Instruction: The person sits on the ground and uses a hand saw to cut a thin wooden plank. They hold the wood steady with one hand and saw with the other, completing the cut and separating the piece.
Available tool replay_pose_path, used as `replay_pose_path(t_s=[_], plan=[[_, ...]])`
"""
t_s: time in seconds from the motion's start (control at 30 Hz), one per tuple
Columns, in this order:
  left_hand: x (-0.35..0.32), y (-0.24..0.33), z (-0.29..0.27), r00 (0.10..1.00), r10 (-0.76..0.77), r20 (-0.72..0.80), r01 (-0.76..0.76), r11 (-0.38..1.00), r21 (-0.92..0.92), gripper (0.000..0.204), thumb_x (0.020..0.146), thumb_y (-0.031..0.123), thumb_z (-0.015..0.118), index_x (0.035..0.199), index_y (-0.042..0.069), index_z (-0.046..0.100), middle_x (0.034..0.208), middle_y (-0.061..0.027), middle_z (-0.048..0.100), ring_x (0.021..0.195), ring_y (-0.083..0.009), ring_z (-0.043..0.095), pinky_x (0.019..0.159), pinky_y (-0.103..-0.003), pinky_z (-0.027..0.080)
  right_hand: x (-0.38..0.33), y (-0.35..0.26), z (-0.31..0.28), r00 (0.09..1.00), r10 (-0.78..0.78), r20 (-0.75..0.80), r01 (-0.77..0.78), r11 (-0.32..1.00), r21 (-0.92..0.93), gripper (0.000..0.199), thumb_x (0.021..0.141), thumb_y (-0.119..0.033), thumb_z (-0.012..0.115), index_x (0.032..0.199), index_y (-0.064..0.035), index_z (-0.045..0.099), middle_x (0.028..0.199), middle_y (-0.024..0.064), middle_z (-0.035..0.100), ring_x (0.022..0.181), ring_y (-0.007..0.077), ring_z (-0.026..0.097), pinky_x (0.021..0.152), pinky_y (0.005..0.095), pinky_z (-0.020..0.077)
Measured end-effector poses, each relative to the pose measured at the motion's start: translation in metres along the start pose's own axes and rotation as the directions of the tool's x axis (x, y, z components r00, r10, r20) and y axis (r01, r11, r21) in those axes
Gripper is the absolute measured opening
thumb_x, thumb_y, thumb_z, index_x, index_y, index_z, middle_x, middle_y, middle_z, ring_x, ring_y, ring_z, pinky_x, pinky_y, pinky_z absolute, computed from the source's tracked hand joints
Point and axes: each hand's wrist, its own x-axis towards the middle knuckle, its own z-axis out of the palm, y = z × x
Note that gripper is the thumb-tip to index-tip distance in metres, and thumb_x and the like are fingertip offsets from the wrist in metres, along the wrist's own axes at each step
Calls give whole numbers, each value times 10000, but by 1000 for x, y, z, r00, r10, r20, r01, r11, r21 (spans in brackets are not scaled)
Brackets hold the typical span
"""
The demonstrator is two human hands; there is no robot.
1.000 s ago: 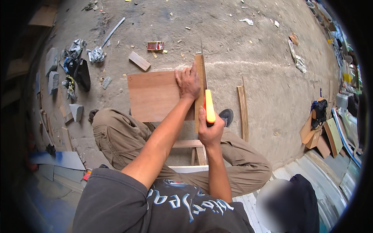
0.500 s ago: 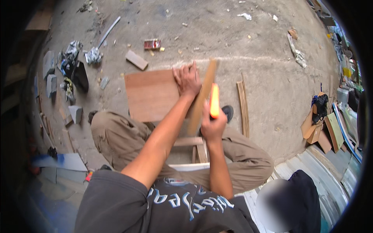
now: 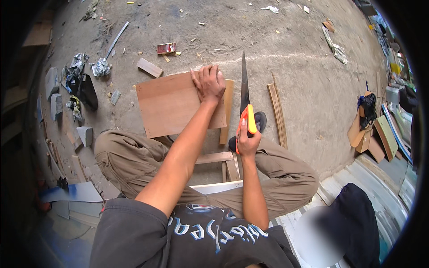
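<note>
My right fingers (image 3: 243, 128) are gripping the forward-pointing, orange-handled steel saw (image 3: 245, 96). Leftward, spread left fingers (image 3: 206, 73) are resting on a rectangular wooden board (image 3: 170, 105).

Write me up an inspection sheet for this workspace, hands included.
Surface: rough grey concrete-like floor, dark-stained in places.
Job's things: flat reddish-brown wooden board; narrow tan wooden strip along its right edge; orange-and-yellow-handled saw with a tapering metal blade, apart from the board.
Clutter: crumpled silver foil, small red box, short pale-brown wooden block, long brown wooden slat.
Hands: left hand lies on the board near its upper right corner; right hand grips the saw.
Cables: nothing seen.
Surroundings: open brown cardboard box and pale ridged sheets to the right.
</note>
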Motion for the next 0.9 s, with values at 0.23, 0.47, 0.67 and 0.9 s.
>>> replay_pose_path(t_s=[0.23, 0.47, 0.67, 0.9], plan=[[-2, -6, -2, 925, 368, 97, -341, 914, -218, 389, 872, 230, 625, 1232, 84, 613, 1328, -90, 546, 1362, -291, 404, 1199, -548, 152, 8, -10, -2, 954, -287, -89, 268, 947, -178, 269, 935, -204, 678, 806, 27, 627, 567, 71, 549, 542, 99, 481, 508, 307, 394], [-27, -10, -30, 945, 300, 133, -317, 939, 136, 496, 882, 228, 620, 1354, 110, 524, 1448, -122, 461, 1426, -327, 337, 1203, -553, 153, 86, 94, -2, 929, -361, 84, 308, 623, -720, 308, 828, -233, 770, 875, 9, 586, 814, 239, 643, 809, 405, 663, 698, 481, 515], [-55, -32, -47, 946, 292, 145, -315, 932, 180, 553, 905, 228, 582, 1435, 135, 458, 1531, -110, 394, 1456, -276, 315, 1210, -528, 144, 92, 195, 27, 978, -178, 108, 195, 592, -782, 399, 778, -182, 789, 997, 7, 513, 1037, 252, 631, 943, 420, 647, 821, 502, 521], [-59, -41, -50, 947, 286, 144, -310, 934, 179, 552, 913, 265, 582, 1443, 152, 476, 1544, -102, 395, 1457, -271, 324, 1211, -527, 140, 92, 178, 38, 995, -88, 36, 86, 667, -740, 313, 823, -192, 708, 1034, -22, 553, 860, 278, 675, 847, 459, 666, 752, 556, 522]])
